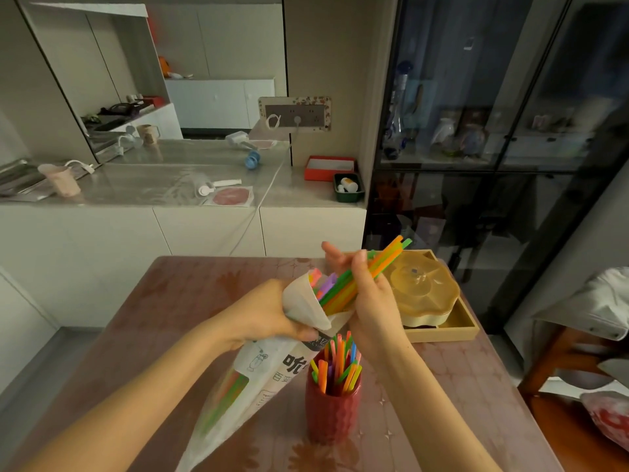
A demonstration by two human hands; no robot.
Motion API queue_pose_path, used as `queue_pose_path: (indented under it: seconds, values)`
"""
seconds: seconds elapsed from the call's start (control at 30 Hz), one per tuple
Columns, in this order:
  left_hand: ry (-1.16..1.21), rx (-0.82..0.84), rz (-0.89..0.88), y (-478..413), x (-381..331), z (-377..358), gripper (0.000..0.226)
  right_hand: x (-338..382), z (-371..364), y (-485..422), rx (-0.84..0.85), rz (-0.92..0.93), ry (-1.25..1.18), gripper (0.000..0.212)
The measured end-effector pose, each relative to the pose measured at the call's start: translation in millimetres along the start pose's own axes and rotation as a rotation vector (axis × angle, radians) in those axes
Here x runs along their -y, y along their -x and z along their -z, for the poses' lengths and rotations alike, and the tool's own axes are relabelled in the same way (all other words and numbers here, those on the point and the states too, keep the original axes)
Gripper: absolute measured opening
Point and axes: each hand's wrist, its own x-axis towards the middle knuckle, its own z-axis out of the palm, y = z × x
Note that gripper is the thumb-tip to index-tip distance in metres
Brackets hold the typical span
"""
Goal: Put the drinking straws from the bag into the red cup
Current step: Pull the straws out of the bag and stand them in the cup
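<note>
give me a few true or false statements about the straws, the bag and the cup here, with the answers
1. The left hand holds the bag near its open end. True.
2. The red cup is empty. False: coloured straws already stand in it.
3. The right hand has a grip on a bunch of straws at the bag's mouth. True.
4. The cup lies on its side. False: it stands upright on the table.
5. The bag has no straws left. False: more show through it.

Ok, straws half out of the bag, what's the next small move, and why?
Probably draw the right hand up until its bundle of straws clears the bag, held by the left hand; the straws' lower ends sit inside it, above the red cup.
</note>
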Motion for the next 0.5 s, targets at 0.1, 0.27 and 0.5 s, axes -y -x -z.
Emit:
queue_pose_path:
  seconds: [0.1,0.27,0.5]
  values:
    - [-0.113,0.014,-0.014,1,6,-1,0.043,19,2,-4,-0.085,0.079,-0.088,0.037]
    - [-0.183,-0.029,0.028,3,22,0,0.041,61,15,-9,-0.225,0.251,-0.234,0.036]
    - [-0.169,-0.184,0.073,12,49,9,0.042,118,43,-10,-0.304,0.432,-0.295,0.041]
